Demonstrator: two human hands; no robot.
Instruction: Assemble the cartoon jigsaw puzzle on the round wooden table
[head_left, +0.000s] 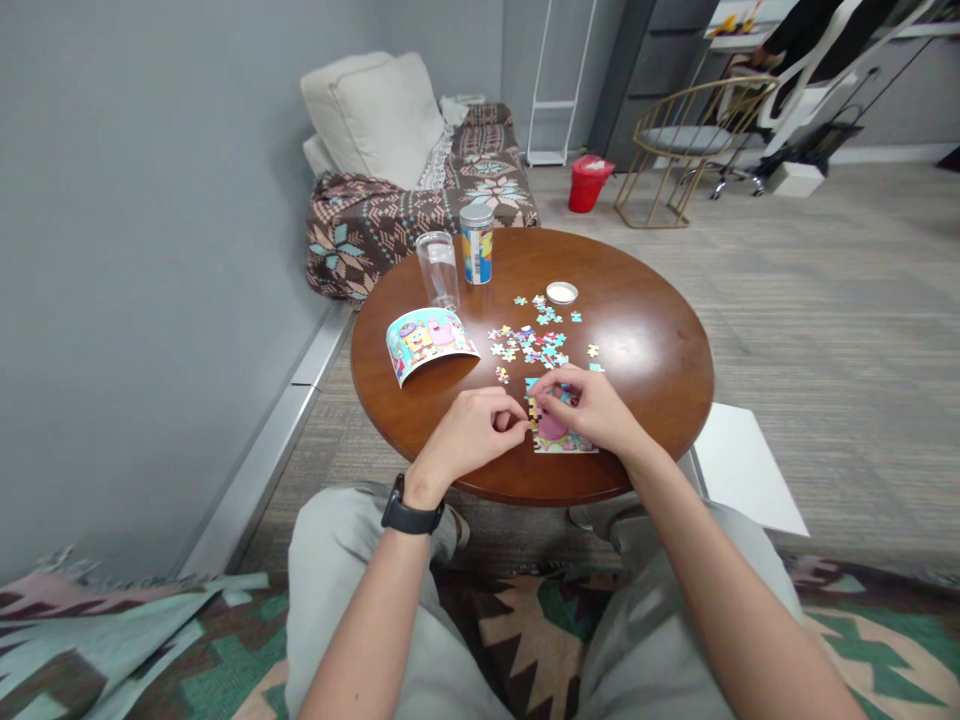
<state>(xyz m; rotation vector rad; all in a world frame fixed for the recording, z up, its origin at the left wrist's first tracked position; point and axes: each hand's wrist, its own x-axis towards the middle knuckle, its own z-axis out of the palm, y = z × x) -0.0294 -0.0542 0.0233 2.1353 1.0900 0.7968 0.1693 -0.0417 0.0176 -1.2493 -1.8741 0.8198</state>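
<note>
A partly assembled jigsaw puzzle (pixel 566 442) lies near the table's front edge, showing pink and green areas. My left hand (pixel 484 425) is at its left side, thumb and forefinger pinched at a small yellowish puzzle piece (pixel 533 426). Over the puzzle's upper part is my right hand (pixel 589 408), its fingers curled together near the top left corner and covering part of the picture. Anything between those fingertips is hidden. Loose puzzle pieces (pixel 529 345) are scattered just beyond the hands. A curved picture sheet (pixel 431 340) with cartoon figures stands to the left.
On the round wooden table (pixel 645 320) are a clear plastic cylinder (pixel 439 272), a printed can (pixel 477 248) with a silvery lid, and a round lid (pixel 562 293). Beyond stand a covered sofa (pixel 420 205), a red bin (pixel 589 185) and a gold wire chair (pixel 690 140). A person sits at the back right.
</note>
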